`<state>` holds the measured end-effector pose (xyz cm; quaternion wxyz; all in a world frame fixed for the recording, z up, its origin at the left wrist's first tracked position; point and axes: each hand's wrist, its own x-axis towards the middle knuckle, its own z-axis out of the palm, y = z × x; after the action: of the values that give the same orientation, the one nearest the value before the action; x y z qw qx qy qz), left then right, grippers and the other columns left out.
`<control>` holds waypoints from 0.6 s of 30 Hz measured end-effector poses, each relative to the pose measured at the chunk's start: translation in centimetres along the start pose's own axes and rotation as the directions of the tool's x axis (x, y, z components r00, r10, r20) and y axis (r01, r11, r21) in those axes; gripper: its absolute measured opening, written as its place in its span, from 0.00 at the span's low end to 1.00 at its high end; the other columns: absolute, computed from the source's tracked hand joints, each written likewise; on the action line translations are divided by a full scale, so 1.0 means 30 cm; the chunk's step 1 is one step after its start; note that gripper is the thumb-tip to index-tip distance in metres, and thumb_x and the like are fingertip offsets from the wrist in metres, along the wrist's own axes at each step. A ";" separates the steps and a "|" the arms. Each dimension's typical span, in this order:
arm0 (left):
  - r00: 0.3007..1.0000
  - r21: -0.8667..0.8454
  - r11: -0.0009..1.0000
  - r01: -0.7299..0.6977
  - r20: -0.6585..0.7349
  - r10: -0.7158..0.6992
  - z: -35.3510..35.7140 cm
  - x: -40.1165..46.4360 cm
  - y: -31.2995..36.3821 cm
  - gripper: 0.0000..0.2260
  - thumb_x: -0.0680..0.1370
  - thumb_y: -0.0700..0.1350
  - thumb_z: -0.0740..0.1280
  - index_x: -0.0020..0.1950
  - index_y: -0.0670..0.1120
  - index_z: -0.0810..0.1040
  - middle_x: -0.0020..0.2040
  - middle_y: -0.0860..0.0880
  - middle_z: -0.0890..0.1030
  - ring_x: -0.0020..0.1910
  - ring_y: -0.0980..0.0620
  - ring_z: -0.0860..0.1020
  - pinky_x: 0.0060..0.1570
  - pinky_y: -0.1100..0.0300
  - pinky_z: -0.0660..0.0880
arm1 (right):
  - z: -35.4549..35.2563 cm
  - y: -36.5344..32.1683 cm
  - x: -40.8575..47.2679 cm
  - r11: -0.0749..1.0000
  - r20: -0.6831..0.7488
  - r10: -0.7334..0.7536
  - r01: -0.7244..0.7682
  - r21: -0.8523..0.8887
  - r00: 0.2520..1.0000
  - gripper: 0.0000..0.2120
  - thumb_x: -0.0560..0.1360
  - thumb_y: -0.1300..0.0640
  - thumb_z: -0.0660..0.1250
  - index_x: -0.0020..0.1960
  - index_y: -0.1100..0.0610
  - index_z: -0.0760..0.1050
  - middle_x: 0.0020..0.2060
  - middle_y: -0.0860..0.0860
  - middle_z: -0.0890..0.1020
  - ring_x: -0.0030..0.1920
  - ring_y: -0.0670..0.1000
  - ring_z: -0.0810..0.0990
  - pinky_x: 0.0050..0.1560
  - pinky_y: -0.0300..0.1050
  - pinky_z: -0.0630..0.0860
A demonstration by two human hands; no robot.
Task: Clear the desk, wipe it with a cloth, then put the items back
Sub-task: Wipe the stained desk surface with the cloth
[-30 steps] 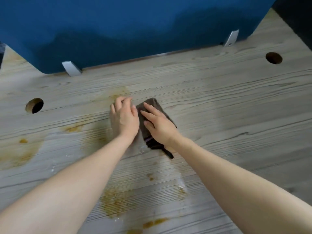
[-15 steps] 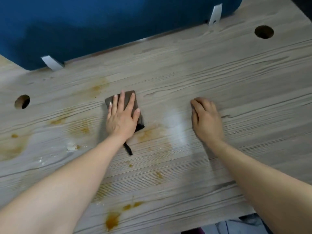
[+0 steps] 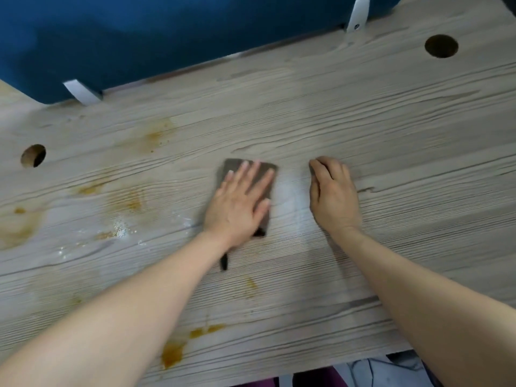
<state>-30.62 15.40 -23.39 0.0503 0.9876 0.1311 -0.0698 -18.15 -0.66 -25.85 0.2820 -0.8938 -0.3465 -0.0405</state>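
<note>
Wiping is underway: the left hand (image 3: 237,205) presses flat on the cloth (image 3: 268,174) mid-surface (image 3: 391,129), right hand (image 3: 332,196) resting empty beside it. Brown stains (image 3: 125,202) remain; nothing is back yet.

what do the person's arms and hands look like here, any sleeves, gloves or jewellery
Both forearms are bare as far as the frame shows, with no sleeves in view. The left hand and the right hand wear no gloves, and no rings, watch or bracelet can be seen on the fingers or wrists. The left fingernails look short and pale; motion blur hides finer detail.
</note>
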 end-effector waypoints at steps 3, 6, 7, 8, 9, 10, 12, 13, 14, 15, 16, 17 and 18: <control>0.950 -0.014 0.951 0.310 -0.034 -0.310 -0.007 0.017 -0.119 0.25 0.81 0.57 0.46 0.77 0.54 0.46 0.78 0.49 0.46 0.77 0.50 0.44 0.74 0.54 0.40 | 0.004 0.004 -0.002 1.000 -0.012 0.000 0.000 0.004 1.000 0.14 0.75 0.66 0.61 0.60 0.66 0.74 0.56 0.61 0.77 0.53 0.61 0.75 0.51 0.53 0.76; 0.895 -0.034 0.898 0.439 -0.071 -0.441 -0.007 0.033 -0.074 0.25 0.82 0.53 0.48 0.78 0.52 0.48 0.78 0.48 0.47 0.77 0.48 0.45 0.75 0.51 0.42 | 0.009 0.004 -0.002 1.000 -0.024 -0.005 0.005 0.012 1.000 0.14 0.75 0.67 0.62 0.60 0.66 0.75 0.56 0.61 0.77 0.53 0.61 0.75 0.51 0.53 0.75; 0.903 -0.028 0.906 0.423 -0.071 -0.424 -0.007 0.024 -0.019 0.25 0.82 0.53 0.47 0.78 0.52 0.46 0.78 0.47 0.46 0.77 0.48 0.44 0.75 0.51 0.42 | 0.009 0.003 -0.003 1.000 -0.025 -0.005 0.005 0.014 1.000 0.14 0.75 0.67 0.62 0.60 0.66 0.75 0.56 0.61 0.77 0.53 0.61 0.75 0.51 0.52 0.75; 0.926 -0.018 0.929 0.370 -0.073 -0.371 -0.001 0.007 0.050 0.25 0.82 0.54 0.46 0.77 0.52 0.45 0.78 0.47 0.45 0.77 0.48 0.43 0.75 0.51 0.42 | 0.008 0.002 -0.003 1.000 -0.024 -0.003 0.004 0.014 1.000 0.14 0.75 0.67 0.61 0.60 0.66 0.75 0.56 0.60 0.77 0.53 0.61 0.75 0.52 0.53 0.75; 0.955 -0.017 0.958 0.286 -0.071 -0.287 0.010 -0.017 0.125 0.24 0.82 0.54 0.45 0.77 0.53 0.44 0.78 0.48 0.44 0.77 0.49 0.43 0.75 0.52 0.41 | 0.007 0.000 0.000 1.000 -0.022 -0.001 0.002 0.013 1.000 0.14 0.75 0.66 0.61 0.60 0.66 0.75 0.56 0.60 0.77 0.54 0.61 0.74 0.52 0.53 0.75; 0.981 -0.030 0.983 0.183 -0.061 -0.184 0.023 -0.046 0.191 0.24 0.81 0.54 0.45 0.77 0.53 0.46 0.78 0.48 0.45 0.77 0.49 0.44 0.75 0.52 0.42 | 0.005 -0.002 0.003 1.000 -0.016 0.003 -0.003 0.010 1.000 0.14 0.76 0.65 0.60 0.60 0.66 0.75 0.56 0.61 0.77 0.54 0.61 0.74 0.53 0.53 0.75; 1.000 -0.060 0.998 -0.008 -0.020 0.007 0.028 -0.084 0.239 0.24 0.80 0.54 0.47 0.77 0.53 0.53 0.78 0.48 0.51 0.77 0.49 0.49 0.74 0.53 0.46 | 0.001 -0.005 0.003 1.000 -0.004 0.005 -0.005 0.002 1.000 0.16 0.76 0.62 0.57 0.60 0.66 0.75 0.56 0.61 0.77 0.54 0.61 0.74 0.54 0.53 0.74; 0.995 -0.049 0.994 -0.102 0.005 0.102 0.017 -0.083 0.208 0.24 0.80 0.55 0.48 0.76 0.53 0.55 0.78 0.49 0.53 0.76 0.49 0.51 0.74 0.53 0.47 | -0.002 -0.003 0.003 1.000 -0.001 0.007 -0.007 0.000 1.000 0.16 0.76 0.62 0.57 0.60 0.66 0.75 0.56 0.61 0.77 0.54 0.61 0.74 0.55 0.53 0.74; 0.984 -0.014 0.984 -0.176 0.025 0.176 0.008 -0.073 0.152 0.25 0.80 0.56 0.47 0.77 0.54 0.54 0.78 0.49 0.53 0.76 0.50 0.51 0.73 0.54 0.45 | -0.003 -0.001 0.002 1.000 0.000 0.006 -0.006 0.004 1.000 0.16 0.76 0.63 0.58 0.60 0.66 0.74 0.57 0.61 0.76 0.55 0.61 0.74 0.55 0.53 0.74; 0.982 0.013 0.982 -0.190 0.024 0.190 0.008 -0.058 0.084 0.25 0.80 0.57 0.46 0.77 0.54 0.52 0.78 0.50 0.52 0.76 0.50 0.50 0.73 0.55 0.42 | -0.002 0.001 0.000 1.000 0.002 0.005 -0.005 0.010 1.000 0.15 0.76 0.64 0.59 0.60 0.66 0.74 0.57 0.61 0.76 0.55 0.62 0.74 0.54 0.53 0.74; 0.992 0.026 0.991 -0.130 0.004 0.130 0.007 -0.039 0.018 0.25 0.80 0.57 0.45 0.77 0.54 0.50 0.78 0.49 0.51 0.77 0.50 0.49 0.72 0.56 0.40 | -0.001 0.001 0.000 1.000 0.004 0.007 -0.007 0.019 1.000 0.15 0.76 0.65 0.60 0.61 0.66 0.74 0.57 0.61 0.76 0.55 0.61 0.73 0.54 0.53 0.74; 1.000 0.023 1.000 0.005 -0.019 -0.004 0.001 -0.021 -0.037 0.25 0.80 0.57 0.45 0.77 0.54 0.48 0.78 0.49 0.50 0.77 0.49 0.48 0.72 0.56 0.39 | 0.001 0.002 -0.001 1.000 0.002 0.011 -0.011 0.027 1.000 0.14 0.76 0.66 0.60 0.61 0.66 0.74 0.57 0.61 0.76 0.55 0.61 0.73 0.54 0.53 0.74; 0.987 0.005 0.988 0.157 -0.047 -0.157 0.001 -0.007 -0.076 0.25 0.81 0.56 0.47 0.77 0.54 0.48 0.78 0.49 0.49 0.77 0.49 0.47 0.72 0.56 0.39 | 0.002 0.004 -0.003 0.999 -0.004 0.016 -0.016 0.032 1.000 0.14 0.76 0.66 0.60 0.61 0.66 0.74 0.57 0.60 0.76 0.55 0.61 0.73 0.53 0.53 0.74</control>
<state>-31.42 17.54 -23.57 0.0373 0.9758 0.2092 -0.0514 -18.14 -0.75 -25.96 0.2975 -0.8918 -0.3391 -0.0346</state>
